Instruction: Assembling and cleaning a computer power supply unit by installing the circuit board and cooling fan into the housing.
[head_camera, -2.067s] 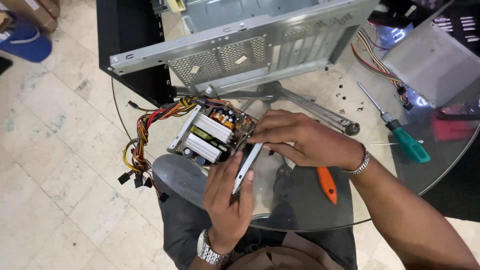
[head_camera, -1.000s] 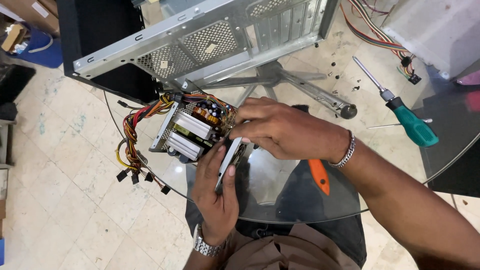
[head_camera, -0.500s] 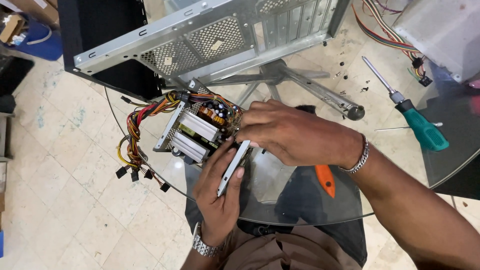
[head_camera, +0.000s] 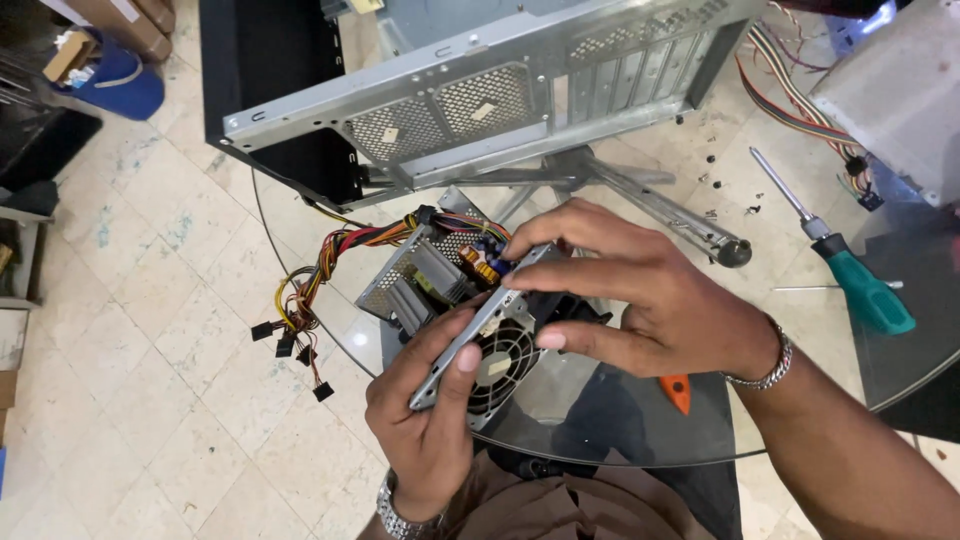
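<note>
An opened power supply unit (head_camera: 432, 276) with bare circuit parts rests on the round glass table (head_camera: 640, 430); its bundle of coloured cables (head_camera: 310, 290) hangs off the left edge. My left hand (head_camera: 425, 415) grips the unit's grey metal side with the round fan grille (head_camera: 500, 362) from below, thumb on the plate. My right hand (head_camera: 640, 295) comes in from the right and holds the same plate's upper edge with its fingertips, wearing a metal bracelet. The fan side is tilted toward me.
A bare grey computer case (head_camera: 480, 90) lies across the table's far side. A green-handled screwdriver (head_camera: 850, 270) and several loose screws (head_camera: 725, 195) lie at right, an orange tool handle (head_camera: 677, 392) by my right wrist, a grey box (head_camera: 900, 90) with ribbon wires at top right.
The metal side plate has turned from edge-on toward me, so its fan grille now shows. Both hands stayed on it and the view shifted slightly.
</note>
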